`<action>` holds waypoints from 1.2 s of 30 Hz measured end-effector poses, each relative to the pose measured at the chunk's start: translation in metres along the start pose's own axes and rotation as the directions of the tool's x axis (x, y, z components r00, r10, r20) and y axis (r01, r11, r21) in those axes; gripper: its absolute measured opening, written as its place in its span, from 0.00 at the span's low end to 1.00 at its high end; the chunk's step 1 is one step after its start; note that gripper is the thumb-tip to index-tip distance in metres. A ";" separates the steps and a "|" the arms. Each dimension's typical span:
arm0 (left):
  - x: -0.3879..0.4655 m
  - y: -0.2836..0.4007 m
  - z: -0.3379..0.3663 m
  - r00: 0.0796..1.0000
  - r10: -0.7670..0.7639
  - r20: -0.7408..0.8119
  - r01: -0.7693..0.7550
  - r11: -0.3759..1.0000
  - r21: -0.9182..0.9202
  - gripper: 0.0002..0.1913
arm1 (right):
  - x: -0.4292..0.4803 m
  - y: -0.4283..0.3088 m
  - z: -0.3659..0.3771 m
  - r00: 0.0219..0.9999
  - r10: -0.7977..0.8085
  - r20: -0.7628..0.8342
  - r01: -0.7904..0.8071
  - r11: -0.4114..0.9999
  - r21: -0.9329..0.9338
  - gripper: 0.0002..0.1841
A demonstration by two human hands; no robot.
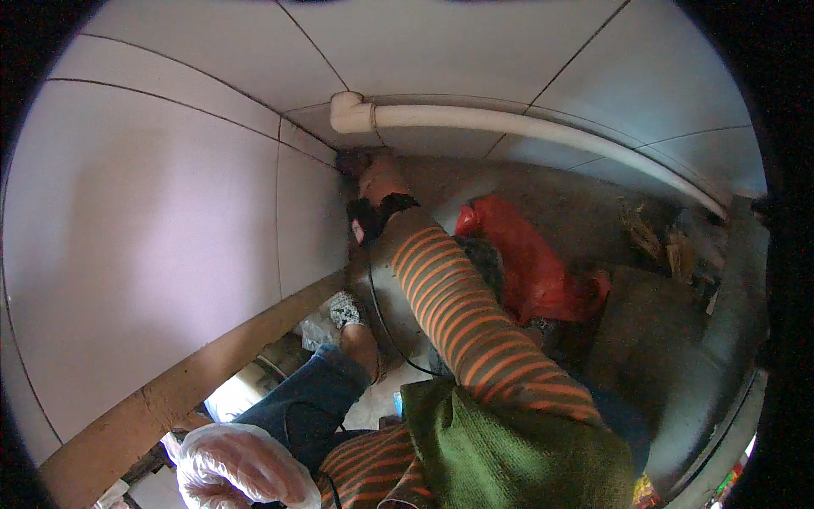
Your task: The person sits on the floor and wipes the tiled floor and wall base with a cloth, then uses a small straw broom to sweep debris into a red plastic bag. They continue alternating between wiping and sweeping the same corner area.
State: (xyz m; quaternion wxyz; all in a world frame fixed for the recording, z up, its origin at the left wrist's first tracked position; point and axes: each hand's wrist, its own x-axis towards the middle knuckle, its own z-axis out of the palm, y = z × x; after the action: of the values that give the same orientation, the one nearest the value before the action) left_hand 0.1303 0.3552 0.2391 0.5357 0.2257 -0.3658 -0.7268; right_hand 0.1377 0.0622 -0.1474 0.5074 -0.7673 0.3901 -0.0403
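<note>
My right hand reaches down into the dark corner below the bend of a white plastic pipe. Its fingers are in shadow, and what they touch cannot be made out. A black band with a pale tag circles that wrist, below an orange-striped sleeve. My left hand, inside a clear plastic glove or bag, is at the lower left with its fingers curled; whether it holds anything is hidden. Right of the outstretched arm lies a red plastic bag. A black cable hangs between the arm and my leg.
Pale panels wall the corner. A wooden beam runs along the left panel's lower edge. My foot in a patterned shoe is beside it. Dry straw-like bristles and a dark board are at the right.
</note>
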 end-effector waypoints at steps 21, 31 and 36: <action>0.007 -0.021 0.001 0.910 0.286 0.300 -0.284 0.957 -0.053 0.21 | -0.048 0.077 -0.103 0.978 0.203 -0.042 -0.147 0.536 -0.832 0.21; 0.014 -0.005 0.001 0.982 0.079 0.172 -0.085 0.996 0.030 0.21 | -0.006 0.054 -0.047 0.958 0.133 -0.255 -0.156 0.985 -0.071 0.18; 0.031 -0.009 0.021 0.970 0.232 0.079 -0.241 0.959 0.151 0.21 | -0.054 0.101 -0.145 0.911 0.209 -0.354 -0.259 0.961 -0.099 0.23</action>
State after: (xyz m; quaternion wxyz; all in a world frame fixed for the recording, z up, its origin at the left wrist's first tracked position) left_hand 0.0997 0.3331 0.2478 0.5877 0.2005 -0.4630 -0.6324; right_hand -0.0223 -0.0301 -0.1418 0.3770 -0.7307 0.5631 -0.0829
